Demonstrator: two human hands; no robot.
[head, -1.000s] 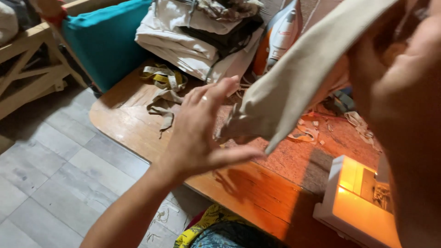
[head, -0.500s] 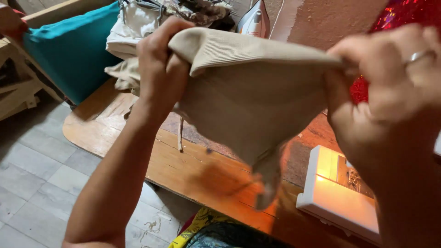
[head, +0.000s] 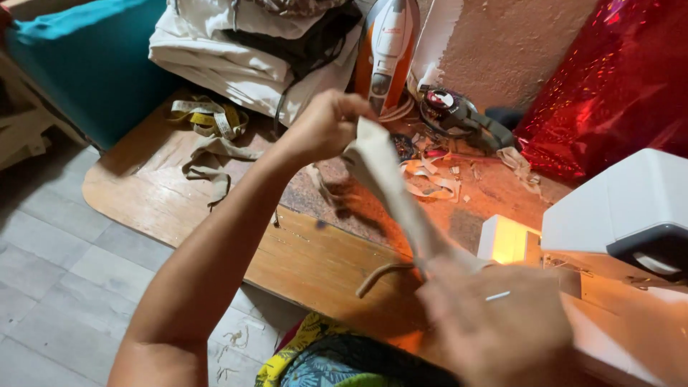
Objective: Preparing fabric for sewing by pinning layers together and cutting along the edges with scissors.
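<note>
A wooden table (head: 215, 215) carries a white sewing machine (head: 631, 215). Above it a beige cloth strip (head: 390, 193) runs taut between both hands. The left hand (head: 326, 129) pinches its upper end; the blurred right hand (head: 502, 322) grips its lower end.

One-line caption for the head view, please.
Both hands, left hand and right hand, stretch a beige fabric strip beside a sewing machine.
</note>
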